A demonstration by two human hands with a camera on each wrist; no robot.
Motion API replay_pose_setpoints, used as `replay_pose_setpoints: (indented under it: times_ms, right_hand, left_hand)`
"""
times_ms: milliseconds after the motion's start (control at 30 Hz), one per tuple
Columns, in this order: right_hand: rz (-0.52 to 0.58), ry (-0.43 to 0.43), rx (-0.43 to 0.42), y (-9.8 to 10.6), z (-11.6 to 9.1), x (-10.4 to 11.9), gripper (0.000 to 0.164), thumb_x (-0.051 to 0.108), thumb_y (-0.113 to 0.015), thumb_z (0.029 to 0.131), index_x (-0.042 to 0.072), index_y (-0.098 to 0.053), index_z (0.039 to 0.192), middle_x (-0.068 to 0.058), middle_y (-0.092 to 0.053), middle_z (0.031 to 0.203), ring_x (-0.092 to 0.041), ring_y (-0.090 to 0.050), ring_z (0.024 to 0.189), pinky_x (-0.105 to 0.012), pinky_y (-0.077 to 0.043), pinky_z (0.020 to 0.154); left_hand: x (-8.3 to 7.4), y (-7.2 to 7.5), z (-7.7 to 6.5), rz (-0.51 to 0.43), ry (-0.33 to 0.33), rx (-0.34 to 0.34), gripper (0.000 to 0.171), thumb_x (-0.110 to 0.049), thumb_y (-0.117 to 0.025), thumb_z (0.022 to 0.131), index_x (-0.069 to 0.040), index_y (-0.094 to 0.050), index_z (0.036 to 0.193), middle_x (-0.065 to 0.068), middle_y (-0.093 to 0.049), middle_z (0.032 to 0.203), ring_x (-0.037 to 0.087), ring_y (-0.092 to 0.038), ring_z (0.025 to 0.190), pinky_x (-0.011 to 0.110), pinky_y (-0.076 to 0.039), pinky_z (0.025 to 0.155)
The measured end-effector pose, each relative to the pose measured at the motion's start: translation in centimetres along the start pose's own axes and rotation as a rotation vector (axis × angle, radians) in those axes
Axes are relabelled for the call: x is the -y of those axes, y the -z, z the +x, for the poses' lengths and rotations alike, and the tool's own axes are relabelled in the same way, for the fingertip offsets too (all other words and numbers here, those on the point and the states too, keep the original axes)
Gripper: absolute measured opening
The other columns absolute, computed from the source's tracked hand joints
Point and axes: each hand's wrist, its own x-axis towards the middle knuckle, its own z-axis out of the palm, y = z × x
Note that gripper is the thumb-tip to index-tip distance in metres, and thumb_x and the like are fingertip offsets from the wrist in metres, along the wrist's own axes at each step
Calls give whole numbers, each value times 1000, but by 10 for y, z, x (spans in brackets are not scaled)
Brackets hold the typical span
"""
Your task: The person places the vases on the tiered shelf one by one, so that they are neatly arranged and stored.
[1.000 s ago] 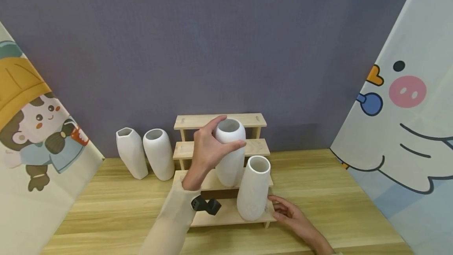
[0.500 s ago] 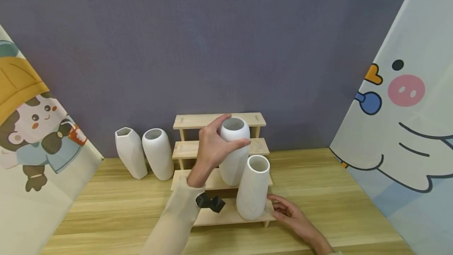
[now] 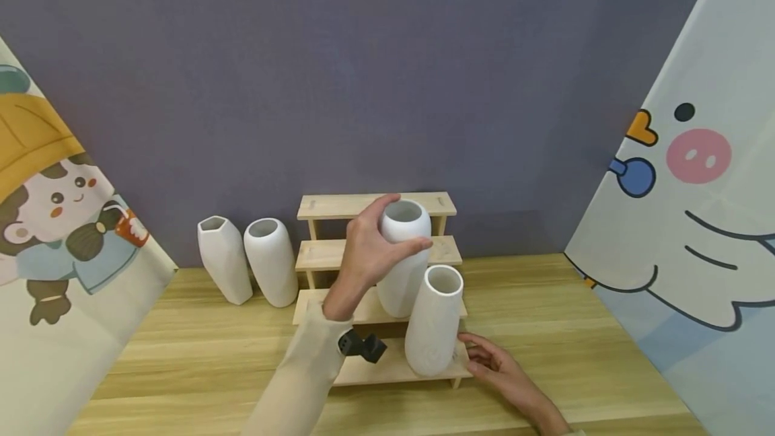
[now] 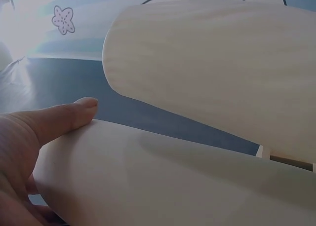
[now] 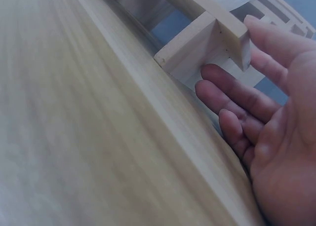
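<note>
- The step in hand appears to be placing a vase on the stand (image 3: 339, 206): the held vase (image 3: 399, 281) is upright over the second tier (image 3: 366, 311) from the bottom, a little right of middle. Its base seems down on the board, though whether its full weight rests there I cannot tell.
- Left hand (image 3: 368, 247): grasping the held vase by its upper part — thumb along the near side just below the rim, the other fingers reaching round the far side and mostly hidden. The spread is about as wide as the vase's shoulder.
- Right hand (image 3: 501, 370): released, fingers loosely bent and wrapped round nothing. It lies at the right end of the lowest tier (image 3: 369, 372), thumb and forefinger touching or almost touching the board's end.
- The near vase (image 3: 431, 328) stands upright on that lowest tier, in front and slightly right of the held one; the left wrist view shows a gap between their bodies.
- The next move, I judge, calls for checking that the base sits flat, then easing the left hand off to the left — without nudging the near vase.
- A faceted vase (image 3: 225, 261) and a rounded vase (image 3: 270, 264) stand on the worktop (image 3: 545, 315), left of the stand.
</note>
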Motion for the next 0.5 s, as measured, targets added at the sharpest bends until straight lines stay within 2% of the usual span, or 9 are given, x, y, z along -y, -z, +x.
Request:
replay_pose_setpoints:
  times_ms: [367,500]
  right_hand:
    - [-1,8,1,0,1,-1,49,7,-48,104,-8,-35,149,21,-60,128,2,-60,113,-20,-52,91]
    - [-5,8,-3,0,2,-1,49,7,-48,104,-8,-35,148,22,-60,128,3,-60,113,-20,-52,92]
  left_hand:
    - [3,0,-2,-17,-25,38,81,-27,-91,70,-8,-53,139,15,-68,120,29,-68,103,43,-58,81]
    - [5,1,-2,-32,-27,17,84,-27,-91,70,-12,-50,142,15,-67,125,30,-68,105,44,-58,82]
